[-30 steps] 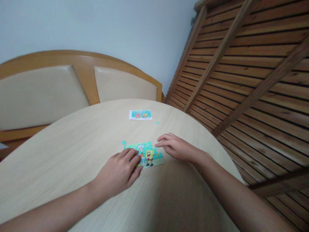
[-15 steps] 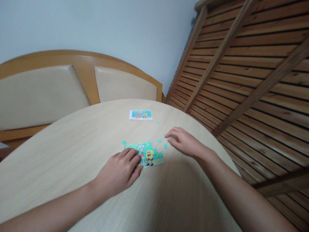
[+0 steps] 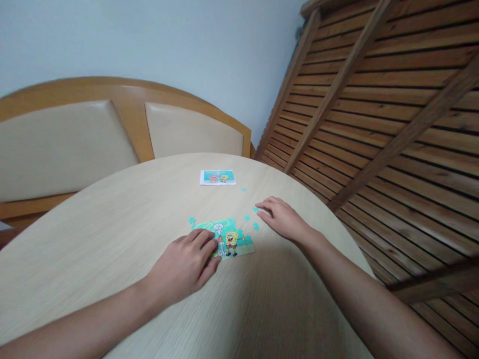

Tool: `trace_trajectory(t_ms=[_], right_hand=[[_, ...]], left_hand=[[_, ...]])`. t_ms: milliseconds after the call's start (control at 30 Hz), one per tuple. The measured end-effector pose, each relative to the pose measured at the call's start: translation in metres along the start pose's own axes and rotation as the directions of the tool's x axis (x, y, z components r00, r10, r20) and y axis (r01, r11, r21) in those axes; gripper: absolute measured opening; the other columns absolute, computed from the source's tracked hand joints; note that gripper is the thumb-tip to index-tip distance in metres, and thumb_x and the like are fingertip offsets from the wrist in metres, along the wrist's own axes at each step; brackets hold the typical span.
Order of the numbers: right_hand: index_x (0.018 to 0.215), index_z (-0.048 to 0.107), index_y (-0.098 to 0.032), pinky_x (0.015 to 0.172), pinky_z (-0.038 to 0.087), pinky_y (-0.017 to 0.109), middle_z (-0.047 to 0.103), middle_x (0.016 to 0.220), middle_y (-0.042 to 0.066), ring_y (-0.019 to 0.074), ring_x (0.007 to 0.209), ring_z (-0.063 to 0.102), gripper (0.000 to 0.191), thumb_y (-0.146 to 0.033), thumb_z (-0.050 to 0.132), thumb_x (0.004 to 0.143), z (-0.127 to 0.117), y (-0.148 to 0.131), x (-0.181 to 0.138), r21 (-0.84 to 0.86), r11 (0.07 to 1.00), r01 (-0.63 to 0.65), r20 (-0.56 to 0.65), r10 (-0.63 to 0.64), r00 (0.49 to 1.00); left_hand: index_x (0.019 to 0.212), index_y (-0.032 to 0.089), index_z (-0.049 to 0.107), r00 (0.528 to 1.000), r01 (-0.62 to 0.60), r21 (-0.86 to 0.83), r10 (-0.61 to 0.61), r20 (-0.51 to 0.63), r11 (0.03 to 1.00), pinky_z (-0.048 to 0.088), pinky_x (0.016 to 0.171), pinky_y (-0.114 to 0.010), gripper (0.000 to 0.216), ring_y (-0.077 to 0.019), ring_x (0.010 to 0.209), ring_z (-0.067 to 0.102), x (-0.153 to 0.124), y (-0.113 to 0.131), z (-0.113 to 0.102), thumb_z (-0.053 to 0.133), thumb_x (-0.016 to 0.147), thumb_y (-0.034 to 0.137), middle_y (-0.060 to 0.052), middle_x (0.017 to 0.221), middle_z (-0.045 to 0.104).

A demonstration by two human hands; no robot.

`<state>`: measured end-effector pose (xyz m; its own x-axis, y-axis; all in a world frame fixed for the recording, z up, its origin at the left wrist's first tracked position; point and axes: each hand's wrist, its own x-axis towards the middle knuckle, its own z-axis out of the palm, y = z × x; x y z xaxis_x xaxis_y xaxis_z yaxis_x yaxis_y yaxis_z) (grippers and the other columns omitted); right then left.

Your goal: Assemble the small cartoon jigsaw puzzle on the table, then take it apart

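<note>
A partly assembled cartoon jigsaw puzzle (image 3: 239,245) lies flat on the table, showing a yellow square figure and a pale blue-green figure. My left hand (image 3: 187,259) rests over its left part, fingers lying on the surface and thumb apart, hiding that portion of the picture. To the right, my right hand (image 3: 282,217) is low over the table. Its index finger and thumb are apart, with a small turquoise puzzle piece (image 3: 255,209) at their tips. Two more loose pieces, a turquoise piece (image 3: 247,218) and another piece (image 3: 256,227), lie between that hand and the puzzle.
Further back on the round wooden table (image 3: 130,219) lies a printed picture card (image 3: 219,177) with similar figures. A single loose piece (image 3: 243,189) is near it. Another piece (image 3: 192,220) sits at the puzzle's upper left. A padded headboard (image 3: 194,129) and wooden slats (image 3: 374,124) stand beyond.
My right index finger has lifted slightly away from the turquoise piece at its tip, which now shows more fully between finger and thumb. My left hand stays on the puzzle.
</note>
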<state>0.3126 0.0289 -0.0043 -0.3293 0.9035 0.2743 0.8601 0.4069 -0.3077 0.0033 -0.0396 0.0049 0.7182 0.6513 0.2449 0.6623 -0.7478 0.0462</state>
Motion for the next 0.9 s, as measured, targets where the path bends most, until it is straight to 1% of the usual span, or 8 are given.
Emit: trace_trajectory(t_ms=[200,333,533,633,733,800,900], right_hand=[[0.101,0.074,-0.019,0.088,0.048,0.037,0.071,0.102,0.009,0.022,0.094,0.064,0.017,-0.028,0.064,0.092,0.004,0.001,0.005,0.073,0.996,-0.049,-0.034,0.052,0.998],[0.093,0.071,-0.016,0.079,0.048,0.033,0.069,0.096,0.009,0.0203,0.086,0.062,0.014,-0.028,0.067,0.088,0.002,0.004,0.005,0.123,0.989,-0.086,-0.004,0.087,0.996],[0.092,0.069,-0.016,0.073,0.046,0.031,0.068,0.087,0.006,0.0193,0.081,0.061,0.017,-0.031,0.071,0.084,-0.004,0.001,0.001,0.205,0.963,-0.176,0.056,0.168,0.984],[0.091,0.068,-0.017,0.073,0.047,0.03,0.069,0.086,0.005,0.0186,0.081,0.061,0.015,-0.028,0.07,0.082,-0.007,-0.002,0.0,0.297,0.942,-0.155,0.078,0.138,0.987],[0.095,0.069,-0.016,0.074,0.048,0.03,0.071,0.087,0.005,0.0177,0.079,0.062,0.017,-0.028,0.068,0.083,-0.009,-0.008,0.0,0.428,0.894,-0.133,0.079,0.11,0.991],[0.096,0.073,-0.015,0.072,0.047,0.03,0.071,0.084,0.006,0.0173,0.077,0.061,0.02,-0.031,0.065,0.087,-0.011,-0.015,0.0,0.482,0.866,-0.132,0.116,0.086,0.989],[0.098,0.076,-0.015,0.071,0.046,0.029,0.073,0.085,0.006,0.0169,0.076,0.061,0.023,-0.032,0.062,0.09,-0.015,-0.031,-0.002,0.506,0.855,-0.116,0.196,0.017,0.981]], left_hand=[[0.104,0.016,0.066,1.0,-0.017,-0.008,0.017,-0.017,1.0,0.062,0.084,-0.047,0.025,-0.0284,0.102,0.066,0.0,0.001,0.0,0.045,0.1,0.029,-0.013,0.109,0.067],[0.105,0.016,0.065,1.0,-0.014,-0.005,0.014,-0.005,1.0,0.062,0.083,-0.049,0.025,-0.0292,0.103,0.066,0.001,0.0,0.001,0.045,0.101,0.03,-0.013,0.109,0.066],[0.106,0.016,0.065,1.0,-0.021,-0.003,0.021,-0.004,1.0,0.062,0.083,-0.049,0.025,-0.0295,0.103,0.066,0.001,0.0,0.002,0.046,0.101,0.03,-0.013,0.11,0.066],[0.106,0.016,0.065,1.0,-0.019,-0.001,0.019,-0.004,1.0,0.062,0.083,-0.049,0.024,-0.0296,0.103,0.066,0.0,-0.001,0.002,0.045,0.101,0.03,-0.013,0.11,0.066],[0.106,0.016,0.065,1.0,-0.017,-0.004,0.017,-0.004,1.0,0.062,0.083,-0.048,0.024,-0.0293,0.103,0.066,0.0,0.0,0.001,0.046,0.101,0.03,-0.013,0.11,0.066],[0.106,0.016,0.065,1.0,-0.017,-0.002,0.017,0.002,1.0,0.062,0.084,-0.048,0.024,-0.029,0.103,0.065,0.0,0.0,0.001,0.046,0.101,0.03,-0.013,0.11,0.066],[0.107,0.016,0.064,1.0,-0.018,0.001,0.018,0.011,1.0,0.062,0.084,-0.049,0.025,-0.0292,0.103,0.065,0.001,0.0,0.001,0.045,0.101,0.03,-0.013,0.11,0.066]])
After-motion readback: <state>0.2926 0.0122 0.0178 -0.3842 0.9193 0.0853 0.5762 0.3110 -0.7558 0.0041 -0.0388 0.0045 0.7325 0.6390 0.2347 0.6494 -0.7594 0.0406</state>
